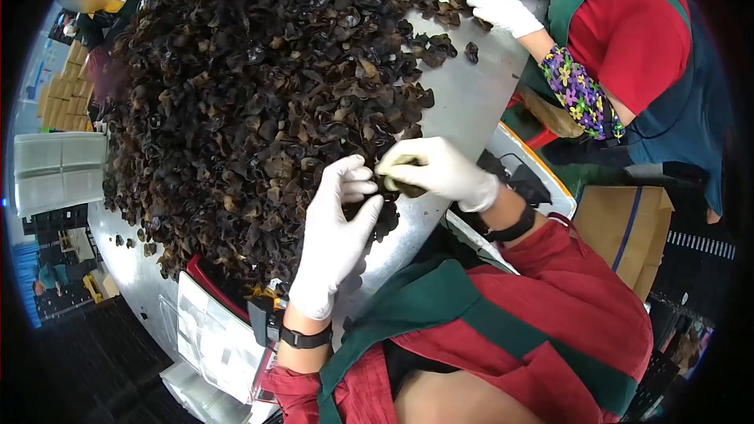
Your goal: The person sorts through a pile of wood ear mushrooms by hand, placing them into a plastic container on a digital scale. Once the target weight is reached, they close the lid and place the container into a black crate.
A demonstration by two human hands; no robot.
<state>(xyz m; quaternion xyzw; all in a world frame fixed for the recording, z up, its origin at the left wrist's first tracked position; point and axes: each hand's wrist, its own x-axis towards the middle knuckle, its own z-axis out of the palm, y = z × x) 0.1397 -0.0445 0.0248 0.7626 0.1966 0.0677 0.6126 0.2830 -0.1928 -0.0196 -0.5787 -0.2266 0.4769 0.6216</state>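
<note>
A large heap of dark brown wood ear mushrooms point(259, 102) covers the metal table in front of me. Both my hands wear white gloves and meet at the heap's near right edge. My right hand point(444, 173) is closed in a pinch, with a dark wood ear piece point(406, 188) showing under its fingers. Facing it, my left hand point(336, 228) has half-curled fingers and the thumb held apart; nothing shows clearly in its grip. A narrow gap separates the two hands.
A co-worker's gloved hand point(499, 6) rests by loose pieces at the upper right. Clear plastic containers point(59, 173) are stacked at left. A white-topped device point(216, 330) stands near my left wrist. A cardboard box point(620, 228) is at right. Another person point(118, 0) is across the heap.
</note>
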